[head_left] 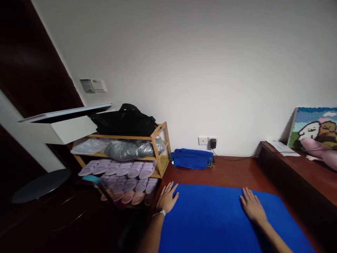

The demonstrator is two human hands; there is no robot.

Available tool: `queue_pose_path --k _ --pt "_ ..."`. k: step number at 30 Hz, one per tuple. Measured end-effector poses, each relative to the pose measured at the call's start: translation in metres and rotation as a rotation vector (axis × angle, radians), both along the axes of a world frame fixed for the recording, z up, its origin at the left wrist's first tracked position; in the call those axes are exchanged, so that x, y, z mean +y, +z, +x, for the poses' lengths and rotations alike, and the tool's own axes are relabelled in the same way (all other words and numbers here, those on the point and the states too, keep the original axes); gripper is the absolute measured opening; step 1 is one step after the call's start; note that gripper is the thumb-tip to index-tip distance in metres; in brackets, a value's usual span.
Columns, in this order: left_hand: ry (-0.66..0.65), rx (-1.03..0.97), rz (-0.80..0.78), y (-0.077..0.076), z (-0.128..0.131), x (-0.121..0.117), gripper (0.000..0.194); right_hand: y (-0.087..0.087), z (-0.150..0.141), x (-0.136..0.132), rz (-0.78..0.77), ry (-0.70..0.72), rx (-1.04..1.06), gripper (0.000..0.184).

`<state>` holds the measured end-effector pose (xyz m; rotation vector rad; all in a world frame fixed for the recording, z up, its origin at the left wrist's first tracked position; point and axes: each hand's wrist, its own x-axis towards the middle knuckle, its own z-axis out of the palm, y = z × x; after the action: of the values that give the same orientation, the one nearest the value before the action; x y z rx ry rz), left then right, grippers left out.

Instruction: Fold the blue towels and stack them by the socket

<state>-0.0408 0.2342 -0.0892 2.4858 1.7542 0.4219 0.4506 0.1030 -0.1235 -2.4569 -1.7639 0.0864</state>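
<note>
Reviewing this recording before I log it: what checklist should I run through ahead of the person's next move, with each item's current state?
1. Left hand flat at the left edge of the blue cloth: ok.
2. Right hand flat on the cloth: ok.
3. Both hands empty: ok.
4. Cloth's far edge lying smooth: ok.
5. Charger cable apart from the cloth: ok.
6. Cloth's near end in view: not ok, the frame cuts it off.
</note>
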Motion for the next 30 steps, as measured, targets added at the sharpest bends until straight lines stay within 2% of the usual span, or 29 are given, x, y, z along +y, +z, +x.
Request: queue_pose_path --k 3,6,10,13,15,17,19,24,26,28,30 --pt "-0.009 -0.005 0.015 -0.002 0.000 0.001 0.053 -0.017 0.081 -0.024 0.002 -0.153 -0.034 0.078" --pt "-0.007 0.006 0.025 -0.003 -0.001 0.002 0.053 -0.027 0.123 -0.041 0.010 -0.234 -0.041 0.079" --pt "-0.010 0.014 0.028 -0.004 0.000 0.002 0.053 -0.026 0.131 -0.047 -0.006 -0.253 -0.022 0.080" --pt "-0.010 0.013 0.022 -0.003 0.001 0.002 0.053 -0.014 0.124 -0.041 -0.037 -0.287 0.005 0.080" --pt "-0.008 0.006 0.023 -0.003 0.001 0.001 0.053 -0.003 0.109 -0.032 -0.043 -0.319 0.019 0.080" --pt "-0.005 -0.011 0.027 -0.003 0.002 0.000 0.053 0.010 0.078 -0.019 0.003 -0.294 0.022 0.078" --pt "-0.007 -0.025 0.026 -0.004 0.003 0.000 0.053 0.023 0.025 -0.003 0.088 -0.167 0.035 0.076" --pt "-0.015 -0.048 0.025 -0.008 0.003 0.000 0.054 0.046 -0.161 0.034 0.111 0.262 0.219 0.072" --pt "-0.010 -0.045 0.020 -0.010 0.002 0.000 0.054 0.052 -0.224 0.043 0.088 0.405 0.264 0.071" --pt "-0.005 -0.034 0.016 -0.011 0.001 0.000 0.054 0.056 -0.266 0.049 0.035 0.475 0.283 0.072" --pt "-0.004 -0.026 0.016 -0.011 0.001 0.000 0.054 0.058 -0.283 0.053 -0.004 0.492 0.281 0.072"
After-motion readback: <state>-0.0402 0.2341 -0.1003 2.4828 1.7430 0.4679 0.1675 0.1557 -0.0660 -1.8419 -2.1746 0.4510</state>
